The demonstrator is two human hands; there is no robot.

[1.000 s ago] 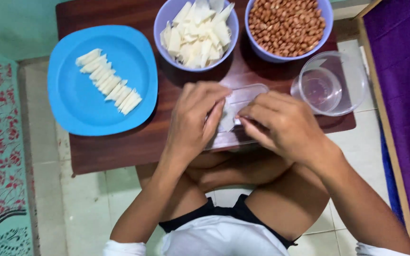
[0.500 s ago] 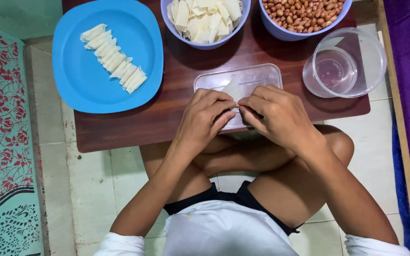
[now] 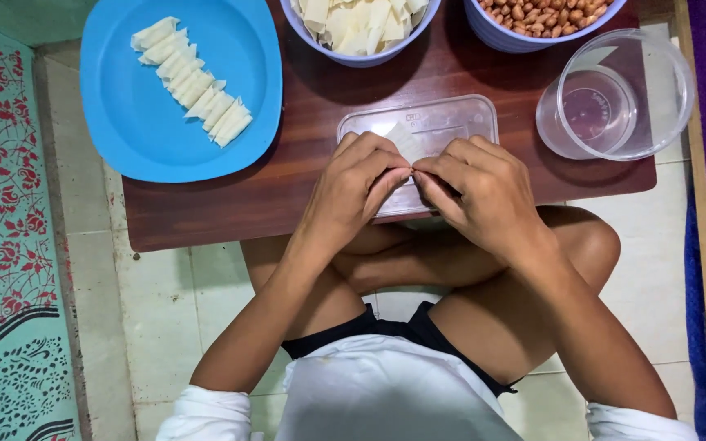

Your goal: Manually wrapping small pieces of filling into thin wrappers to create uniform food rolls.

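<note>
A thin pale wrapper (image 3: 402, 140) — judged light, soft and easily torn, best taken at its edges — is pinched in the narrow grip of the left hand (image 3: 353, 189) and right hand (image 3: 484, 192) over a clear lid (image 3: 451, 122), at 6 o'clock on the wooden surface (image 3: 288, 188).

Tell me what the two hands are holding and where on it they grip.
Both hands, left hand and right hand, pinch a small pale wrapper piece over the clear rectangular lid; the fingertips cover the grip, so its exact spot cannot be told.
</note>
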